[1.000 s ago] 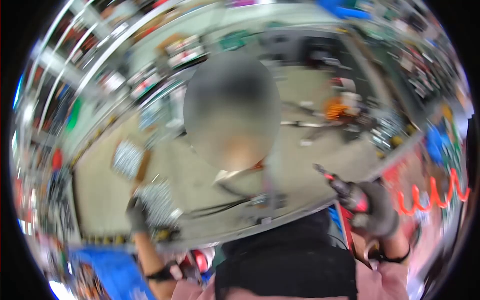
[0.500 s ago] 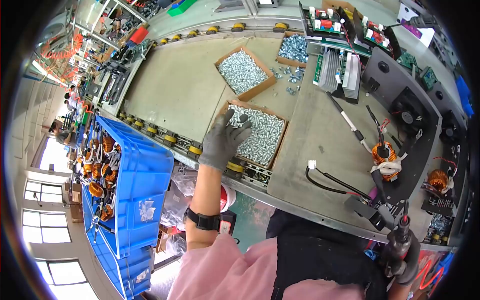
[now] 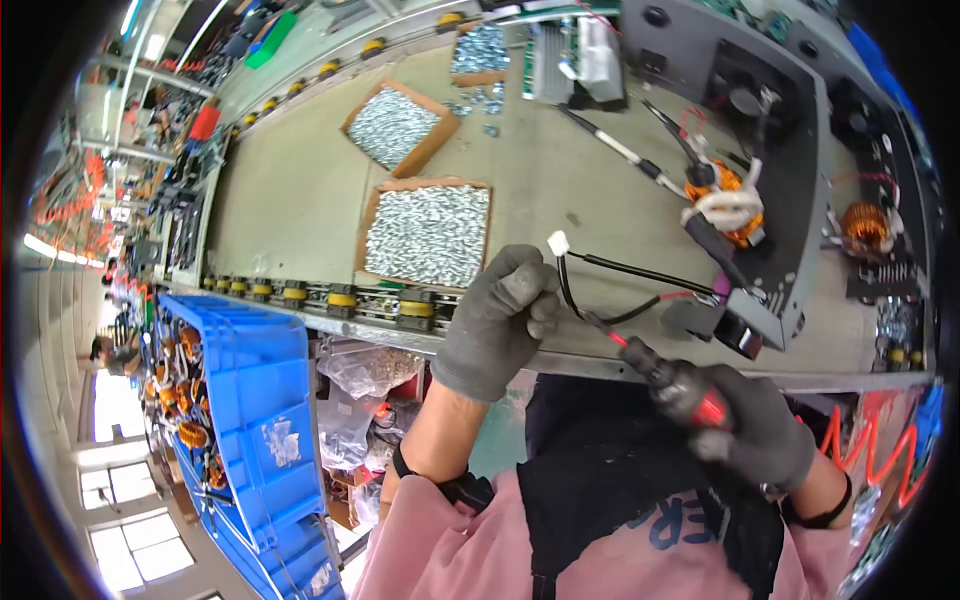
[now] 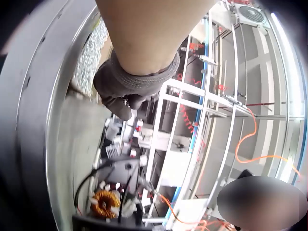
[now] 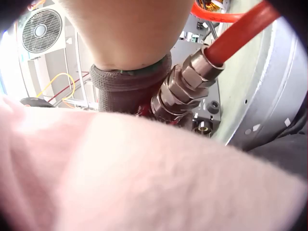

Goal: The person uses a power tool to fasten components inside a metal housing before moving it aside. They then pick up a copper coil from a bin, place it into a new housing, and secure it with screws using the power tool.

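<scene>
In the head view the gloved left hand (image 3: 497, 325) is raised with curled fingers at the bench's front edge, right of a box of screws (image 3: 428, 235). The left wrist view shows small shiny pieces between the left hand's (image 4: 126, 89) fingertips, apparently screws. My right hand (image 3: 765, 430) grips a black and red power screwdriver (image 3: 680, 390), its tip pointing up-left towards black cables with a white connector (image 3: 558, 243). In the right wrist view, a metal hose fitting (image 5: 180, 91) sits beside the right glove (image 5: 127, 91); the fingers are hidden.
Another screw box (image 3: 392, 130) and a box of bluish fasteners (image 3: 480, 50) lie farther back. At right stands a dark metal housing (image 3: 790, 200) with a copper coil (image 3: 735, 205). A blue crate (image 3: 255, 400) is at lower left, a red coiled hose (image 3: 870, 450) at lower right.
My left hand has left the screw box and moved right, its fingers now curled. The right hand has brought the screwdriver up and left, close to the left hand. The head view has shifted.
</scene>
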### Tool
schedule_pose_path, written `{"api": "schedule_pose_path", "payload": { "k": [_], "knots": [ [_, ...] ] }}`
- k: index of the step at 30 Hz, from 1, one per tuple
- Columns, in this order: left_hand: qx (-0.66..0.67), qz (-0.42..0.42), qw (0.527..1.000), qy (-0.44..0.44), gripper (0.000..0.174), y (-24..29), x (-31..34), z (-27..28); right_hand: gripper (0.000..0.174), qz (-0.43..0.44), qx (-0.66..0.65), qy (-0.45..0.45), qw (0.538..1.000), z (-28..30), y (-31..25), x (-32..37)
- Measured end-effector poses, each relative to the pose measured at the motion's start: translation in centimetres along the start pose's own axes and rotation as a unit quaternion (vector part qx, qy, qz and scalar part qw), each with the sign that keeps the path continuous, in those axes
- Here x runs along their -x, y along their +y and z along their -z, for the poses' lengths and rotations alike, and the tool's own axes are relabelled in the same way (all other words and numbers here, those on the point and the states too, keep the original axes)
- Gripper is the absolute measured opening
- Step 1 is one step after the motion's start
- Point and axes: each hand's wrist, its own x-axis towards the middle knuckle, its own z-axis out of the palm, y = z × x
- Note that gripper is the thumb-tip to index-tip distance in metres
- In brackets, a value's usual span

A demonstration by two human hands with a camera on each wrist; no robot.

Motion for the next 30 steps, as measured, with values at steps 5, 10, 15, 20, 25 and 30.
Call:
{"api": "schedule_pose_path", "payload": {
  "k": [5,10,15,20,25,30],
  "knots": [
    [0.01,-0.015,0.998,0.067,0.031,-1.6,1.1,-2.3,0.062,-0.01,0.033,0.021,0.999,-2.1,0.5,-0.7],
    [0.003,-0.073,0.994,0.077,0.028,-2.4,2.7,-2.2,0.062,-0.006,0.062,0.021,0.998,-3.0,0.2,-1.1],
    [0.025,-0.173,0.982,0.079,0.026,-2.3,4.7,-1.6,0.06,0.033,0.072,0.014,0.997,-3.9,-0.7,-2.0],
    [0.022,-0.224,0.971,0.084,0.033,-2.1,6.3,-2.4,0.061,0.031,-0.013,-0.069,0.997,-4.1,-1.4,-2.9],
    [0.105,-0.072,0.99,0.055,0.048,-0.5,6.1,-4.0,0.062,0.026,-0.073,-0.051,0.996,-2.7,-1.4,-1.3],
    [-0.107,-0.103,0.988,0.042,0.031,5.5,3.9,-5.3,0.061,0.067,-0.189,0.077,0.977,2.0,-0.6,4.6]
  ]
}}
